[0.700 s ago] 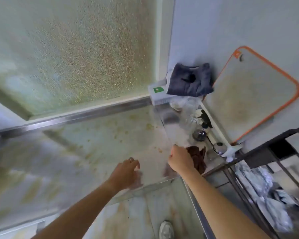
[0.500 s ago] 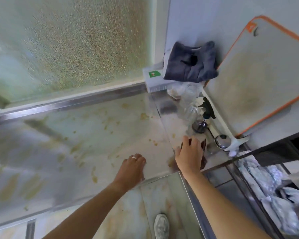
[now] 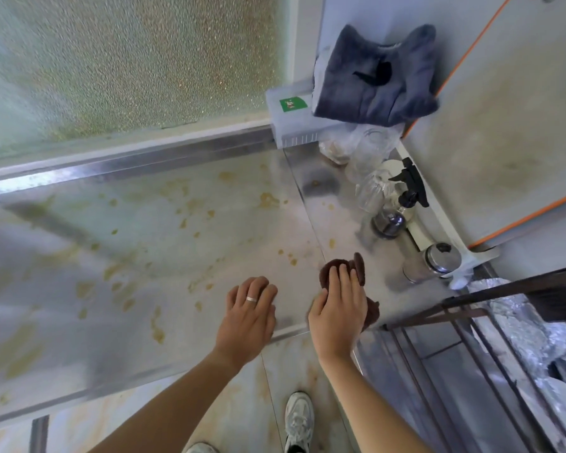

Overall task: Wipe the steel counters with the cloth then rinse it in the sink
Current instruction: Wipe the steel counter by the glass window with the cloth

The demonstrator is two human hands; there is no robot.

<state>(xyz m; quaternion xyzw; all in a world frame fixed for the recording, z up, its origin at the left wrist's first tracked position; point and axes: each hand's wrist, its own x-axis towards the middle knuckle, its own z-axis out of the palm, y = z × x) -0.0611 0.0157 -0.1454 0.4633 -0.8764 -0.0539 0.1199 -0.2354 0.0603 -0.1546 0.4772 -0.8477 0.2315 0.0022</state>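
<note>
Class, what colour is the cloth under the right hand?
Dark brown cloth, under the right hand; seen in the head view.

window: frosted glass [image 3: 128,60] | wall: pale [image 3: 356,11] | floor: stained tiles [image 3: 242,403] | rack: dark metal [image 3: 471,308]

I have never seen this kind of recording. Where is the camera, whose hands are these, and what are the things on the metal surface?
The camera sits on a person's head and looks down, so you see that person's own arms and a shoe on the floor. No machine is here. The right hand presses flat on a brown cloth on the steel counter, which has yellowish stains. The left hand, wearing a ring, rests on the counter edge and holds nothing. Near the wall stand a spray bottle, a small metal jar and clear plastic bags. A grey cloth lies on a white box, and a cutting board with an orange rim leans against the wall.
</note>
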